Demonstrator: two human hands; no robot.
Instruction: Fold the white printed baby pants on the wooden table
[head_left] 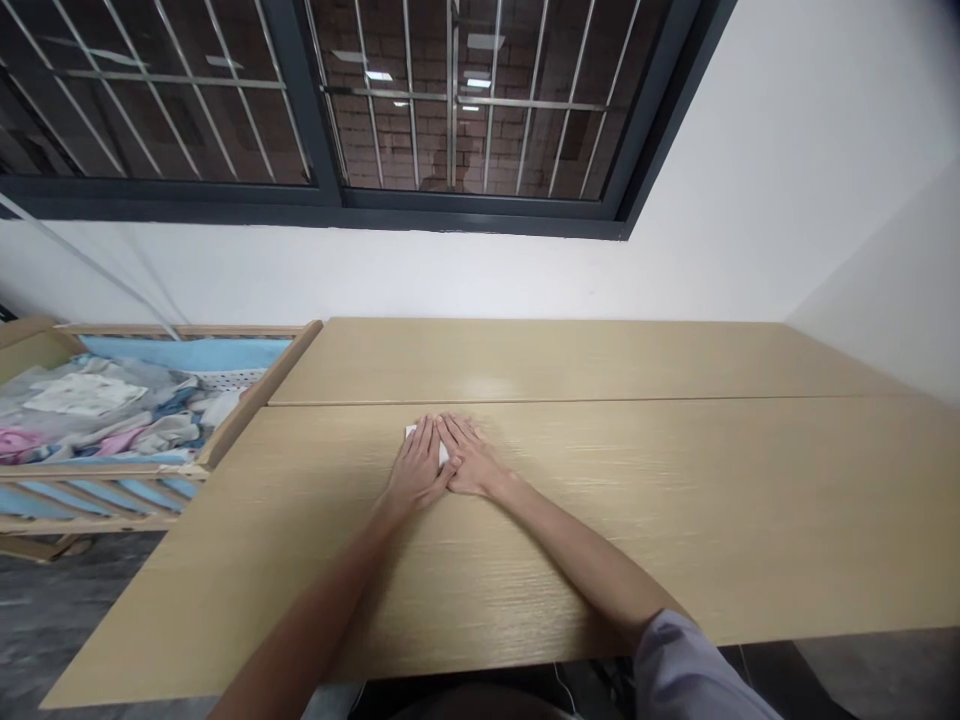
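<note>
My left hand [420, 465] lies flat on the wooden tabletop [637, 480], its fingers stretched toward the far side. Under it is a small white piece, a tissue or cloth [443, 455], mostly hidden by the palm and fingers. My right hand [469, 460] rests palm down beside it, fingers extended and slightly blurred. The fingertips of both hands meet, and the two thumbs come close together. Whether the right hand also touches the white piece cannot be made out.
A narrow seam runs across the tabletop beyond my hands. At left stands a wooden crib [259, 400] holding a pile of clothes [161, 430] and plastic bags. A white wall [712, 270] and a dark-framed barred window [480, 210] rise behind.
</note>
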